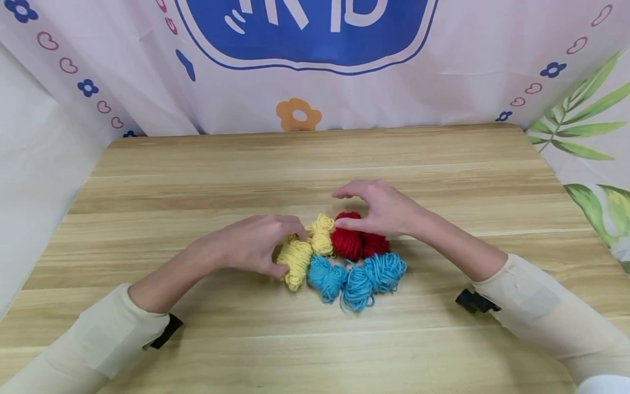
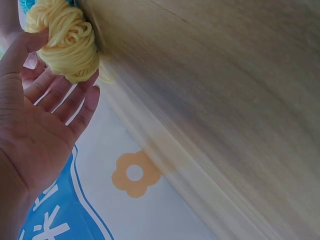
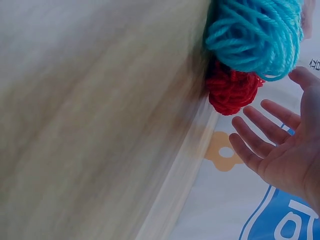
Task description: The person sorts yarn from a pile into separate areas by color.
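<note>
My left hand (image 1: 261,246) holds a yellow yarn bundle (image 1: 295,262) at the left end of a small cluster, thumb on the near side and fingers on the far side. In the left wrist view, that yarn (image 2: 72,42) lies between the thumb and the fingertips. A second yellow bundle (image 1: 322,235) stands just right of it. My right hand (image 1: 386,208) hovers over the red yarn (image 1: 346,243), its fingers spread and its thumb overlapping the red in the head view. Blue yarn bundles (image 1: 327,278) lie along the near side. The right palm (image 3: 295,155) holds nothing.
The yarn sits near the middle of a wood-grain table (image 1: 315,350). A printed white curtain (image 1: 246,104) hangs along the table's far edge. Black wrist mounts (image 1: 477,301) stick out below the sleeves, close over the tabletop.
</note>
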Action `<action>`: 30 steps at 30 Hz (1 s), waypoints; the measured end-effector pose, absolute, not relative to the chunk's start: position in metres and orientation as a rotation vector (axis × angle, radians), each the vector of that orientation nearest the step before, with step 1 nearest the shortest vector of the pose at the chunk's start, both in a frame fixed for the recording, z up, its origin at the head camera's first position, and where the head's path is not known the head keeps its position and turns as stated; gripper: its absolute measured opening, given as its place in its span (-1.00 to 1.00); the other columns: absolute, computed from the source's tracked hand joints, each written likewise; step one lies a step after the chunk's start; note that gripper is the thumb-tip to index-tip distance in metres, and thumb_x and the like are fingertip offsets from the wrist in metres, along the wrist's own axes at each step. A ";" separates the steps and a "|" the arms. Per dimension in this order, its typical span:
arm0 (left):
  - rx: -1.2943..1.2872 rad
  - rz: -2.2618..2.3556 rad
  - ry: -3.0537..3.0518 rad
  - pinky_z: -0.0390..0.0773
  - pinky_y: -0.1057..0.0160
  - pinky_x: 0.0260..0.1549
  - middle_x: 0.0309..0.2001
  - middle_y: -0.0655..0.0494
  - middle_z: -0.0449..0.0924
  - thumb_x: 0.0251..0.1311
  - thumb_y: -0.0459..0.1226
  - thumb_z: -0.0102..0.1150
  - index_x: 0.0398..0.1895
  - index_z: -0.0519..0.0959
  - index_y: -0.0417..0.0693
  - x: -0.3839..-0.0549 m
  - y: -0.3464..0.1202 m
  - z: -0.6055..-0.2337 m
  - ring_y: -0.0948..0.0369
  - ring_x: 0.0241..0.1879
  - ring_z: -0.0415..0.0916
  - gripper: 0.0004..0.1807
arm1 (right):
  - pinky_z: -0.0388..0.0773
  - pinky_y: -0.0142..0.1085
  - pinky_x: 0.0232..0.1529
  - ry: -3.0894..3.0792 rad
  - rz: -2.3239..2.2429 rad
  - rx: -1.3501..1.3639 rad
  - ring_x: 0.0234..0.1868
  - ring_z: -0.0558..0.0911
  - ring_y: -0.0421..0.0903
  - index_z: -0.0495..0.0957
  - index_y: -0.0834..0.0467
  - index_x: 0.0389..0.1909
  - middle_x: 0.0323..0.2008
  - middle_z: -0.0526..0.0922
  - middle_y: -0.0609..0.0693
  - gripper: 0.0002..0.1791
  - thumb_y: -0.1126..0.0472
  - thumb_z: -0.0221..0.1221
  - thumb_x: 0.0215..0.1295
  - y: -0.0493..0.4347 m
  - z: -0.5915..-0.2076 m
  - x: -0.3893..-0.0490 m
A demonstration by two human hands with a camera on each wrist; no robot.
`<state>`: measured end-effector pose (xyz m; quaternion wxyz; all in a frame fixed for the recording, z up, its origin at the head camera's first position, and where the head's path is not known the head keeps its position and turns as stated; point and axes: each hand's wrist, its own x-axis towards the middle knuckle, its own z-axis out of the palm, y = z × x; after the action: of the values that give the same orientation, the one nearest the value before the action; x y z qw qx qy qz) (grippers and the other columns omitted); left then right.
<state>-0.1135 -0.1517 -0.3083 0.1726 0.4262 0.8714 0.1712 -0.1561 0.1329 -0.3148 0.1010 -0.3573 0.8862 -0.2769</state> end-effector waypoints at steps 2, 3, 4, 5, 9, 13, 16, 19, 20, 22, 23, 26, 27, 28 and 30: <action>1.212 0.486 2.479 0.62 0.20 -0.06 0.13 0.00 0.64 0.02 -0.21 0.53 0.15 0.61 -0.22 -0.114 -0.152 -0.308 0.20 -0.09 0.54 -0.41 | 0.47 0.06 0.35 2.618 -0.824 -1.047 0.30 0.57 0.08 0.55 0.23 0.33 0.27 0.62 0.11 -0.34 -0.08 0.36 0.35 0.133 -0.314 -0.157; 1.211 0.488 2.481 0.61 0.22 -0.10 0.13 0.01 0.64 0.02 -0.21 0.53 0.14 0.61 -0.21 -0.114 -0.152 -0.308 0.20 -0.12 0.53 -0.41 | 0.47 0.06 0.35 2.618 -0.826 -1.044 0.30 0.56 0.08 0.55 0.23 0.33 0.27 0.62 0.11 -0.34 -0.08 0.36 0.36 0.133 -0.314 -0.157; 1.215 0.491 2.483 0.59 0.23 -0.13 0.13 0.01 0.64 0.01 -0.22 0.53 0.14 0.61 -0.21 -0.114 -0.152 -0.308 0.20 -0.14 0.51 -0.42 | 0.47 0.06 0.35 2.620 -0.827 -1.042 0.29 0.56 0.08 0.55 0.23 0.33 0.27 0.62 0.11 -0.34 -0.08 0.36 0.35 0.134 -0.313 -0.158; 1.222 0.494 2.486 0.60 0.22 -0.12 0.12 0.01 0.65 0.01 -0.23 0.53 0.13 0.61 -0.22 -0.114 -0.153 -0.308 0.20 -0.14 0.52 -0.42 | 0.47 0.05 0.34 2.623 -0.830 -1.040 0.29 0.56 0.07 0.55 0.23 0.33 0.26 0.63 0.11 -0.34 -0.08 0.36 0.35 0.134 -0.313 -0.158; 1.247 0.512 2.493 0.60 0.22 -0.13 0.09 0.03 0.66 -0.01 -0.27 0.49 0.11 0.63 -0.21 -0.115 -0.154 -0.307 0.22 -0.15 0.51 -0.45 | 0.47 0.05 0.34 2.628 -0.829 -1.041 0.28 0.57 0.06 0.56 0.22 0.32 0.26 0.63 0.10 -0.34 -0.09 0.36 0.35 0.135 -0.313 -0.159; 1.250 0.517 2.499 0.59 0.22 -0.13 0.08 0.04 0.68 -0.02 -0.29 0.47 0.10 0.64 -0.21 -0.116 -0.155 -0.306 0.20 -0.17 0.51 -0.47 | 0.46 0.06 0.35 2.624 -0.825 -1.054 0.29 0.57 0.07 0.55 0.23 0.33 0.26 0.63 0.10 -0.34 -0.10 0.35 0.36 0.134 -0.315 -0.159; 1.242 0.519 2.506 0.58 0.22 -0.18 0.07 0.03 0.67 -0.04 -0.29 0.47 0.09 0.63 -0.21 -0.117 -0.156 -0.304 0.17 -0.21 0.51 -0.46 | 0.46 0.06 0.35 2.622 -0.825 -1.063 0.29 0.57 0.07 0.55 0.23 0.33 0.26 0.63 0.10 -0.34 -0.10 0.34 0.37 0.133 -0.316 -0.159; 1.228 0.529 2.515 0.57 0.23 -0.22 0.06 0.04 0.67 -0.04 -0.30 0.48 0.09 0.62 -0.20 -0.117 -0.157 -0.302 0.18 -0.26 0.49 -0.46 | 0.46 0.06 0.35 2.623 -0.822 -1.068 0.29 0.57 0.07 0.54 0.23 0.33 0.26 0.63 0.10 -0.34 -0.10 0.34 0.37 0.131 -0.315 -0.159; 1.226 0.535 2.517 0.58 0.23 -0.23 0.06 0.04 0.66 -0.04 -0.30 0.48 0.09 0.62 -0.20 -0.118 -0.158 -0.301 0.17 -0.28 0.49 -0.46 | 0.45 0.06 0.35 2.622 -0.822 -1.069 0.29 0.57 0.07 0.54 0.23 0.33 0.26 0.63 0.10 -0.33 -0.10 0.34 0.37 0.131 -0.314 -0.159; 1.222 0.547 2.522 0.59 0.22 -0.20 0.07 0.04 0.67 -0.04 -0.30 0.47 0.10 0.61 -0.19 -0.119 -0.159 -0.301 0.18 -0.27 0.49 -0.46 | 0.45 0.06 0.35 2.620 -0.821 -1.070 0.29 0.57 0.07 0.54 0.24 0.34 0.26 0.63 0.10 -0.33 -0.09 0.34 0.37 0.130 -0.313 -0.158; 1.222 0.553 2.525 0.60 0.21 -0.17 0.07 0.04 0.67 -0.03 -0.30 0.46 0.10 0.61 -0.20 -0.120 -0.160 -0.301 0.18 -0.25 0.50 -0.46 | 0.45 0.06 0.35 2.617 -0.821 -1.071 0.29 0.57 0.07 0.54 0.24 0.34 0.27 0.63 0.11 -0.33 -0.09 0.34 0.36 0.130 -0.313 -0.158; 1.211 0.588 2.531 0.64 0.15 -0.06 0.08 0.03 0.68 -0.03 -0.31 0.45 0.10 0.61 -0.20 -0.122 -0.163 -0.301 0.16 -0.16 0.55 -0.47 | 0.46 0.06 0.35 2.611 -0.823 -1.076 0.29 0.57 0.07 0.54 0.23 0.34 0.26 0.63 0.11 -0.33 -0.08 0.35 0.36 0.129 -0.312 -0.157; 1.209 0.602 2.534 0.64 0.11 0.00 0.08 0.02 0.68 -0.02 -0.32 0.44 0.10 0.61 -0.21 -0.123 -0.164 -0.301 0.15 -0.11 0.57 -0.47 | 0.46 0.06 0.35 2.608 -0.825 -1.078 0.28 0.57 0.06 0.54 0.23 0.34 0.27 0.63 0.11 -0.34 -0.08 0.35 0.36 0.129 -0.312 -0.157; 1.199 0.618 2.536 0.64 0.09 0.03 0.08 0.02 0.68 -0.02 -0.32 0.44 0.09 0.61 -0.21 -0.123 -0.165 -0.301 0.14 -0.07 0.59 -0.48 | 0.46 0.06 0.34 2.605 -0.826 -1.080 0.28 0.57 0.06 0.54 0.23 0.33 0.27 0.63 0.10 -0.34 -0.08 0.35 0.35 0.129 -0.312 -0.157; 1.185 0.646 2.545 0.63 0.04 0.10 0.07 0.03 0.68 -0.03 -0.33 0.44 0.08 0.62 -0.20 -0.125 -0.166 -0.301 0.11 0.01 0.60 -0.49 | 0.47 0.05 0.34 2.601 -0.827 -1.086 0.28 0.57 0.05 0.54 0.23 0.33 0.26 0.63 0.09 -0.35 -0.07 0.36 0.35 0.128 -0.313 -0.157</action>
<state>-0.1245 -0.1665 -0.3007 0.1302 0.4077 0.8760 0.2225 -0.1574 0.1285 -0.3127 0.1018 -0.3677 0.8809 -0.2801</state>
